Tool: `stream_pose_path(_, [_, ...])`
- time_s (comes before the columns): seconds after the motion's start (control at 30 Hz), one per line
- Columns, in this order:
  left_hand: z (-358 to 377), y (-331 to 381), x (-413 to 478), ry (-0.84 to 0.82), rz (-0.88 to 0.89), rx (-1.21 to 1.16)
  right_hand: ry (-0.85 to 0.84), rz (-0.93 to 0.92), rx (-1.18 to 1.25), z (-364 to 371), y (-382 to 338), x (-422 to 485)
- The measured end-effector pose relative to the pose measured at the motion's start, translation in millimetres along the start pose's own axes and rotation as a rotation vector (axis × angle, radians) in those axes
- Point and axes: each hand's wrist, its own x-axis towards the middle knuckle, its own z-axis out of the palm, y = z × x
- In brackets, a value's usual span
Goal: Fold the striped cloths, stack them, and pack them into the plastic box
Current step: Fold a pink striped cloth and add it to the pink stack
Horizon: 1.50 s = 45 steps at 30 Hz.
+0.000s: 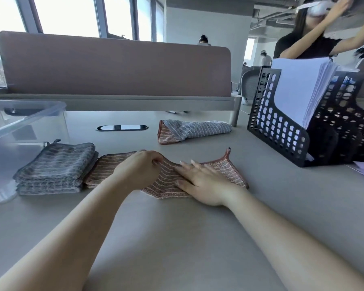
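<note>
Centre: rust-brown cloth (166,185), thin pale stripes, darker brown edging. folded stack (55,164): grey, darker grey stripes. Far back: grey striped cloth (198,128) over rust striped cloth (166,138). plastic box (29,122) clear. file holder (277,131) black, hole-grid pattern; papers (296,89) white. surface (177,238) beige-grey. divider panel (114,66) dull brown.

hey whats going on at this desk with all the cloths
A person is folding a reddish-brown striped cloth on the grey table. The left hand pinches up a fold in it while the right hand presses it flat. Folded grey striped cloths sit stacked to the left, beside the clear plastic box, with no cloths visible inside. A loose grey and reddish pair lies further back.
</note>
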Motion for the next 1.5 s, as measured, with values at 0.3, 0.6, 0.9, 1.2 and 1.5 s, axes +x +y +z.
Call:
stream_pose_path(0.3, [-14, 25, 4, -0.071, -0.062, -0.343, 0.26, 0.106, 0.804, -18, 6, -3])
stream_pose_path(0.6, [21, 108, 8, -0.049, 0.437, -0.337, 0.293, 0.239, 1.55, -44, 52, -21])
stream_pose_path(0.9, [56, 62, 2, -0.11, 0.423, 0.1, 0.393, 0.545, 1.103, -37, 82, -24])
stream_pose_path(1.2, [65, 64, 0, -0.246, 0.415, 0.152, 0.417, 0.586, 0.737, -31, 76, -33])
stream_pose_path(1.5, [65, 64, -1, -0.272, 0.39, 0.167, 0.384, 0.584, 0.593, -26, 78, -32])
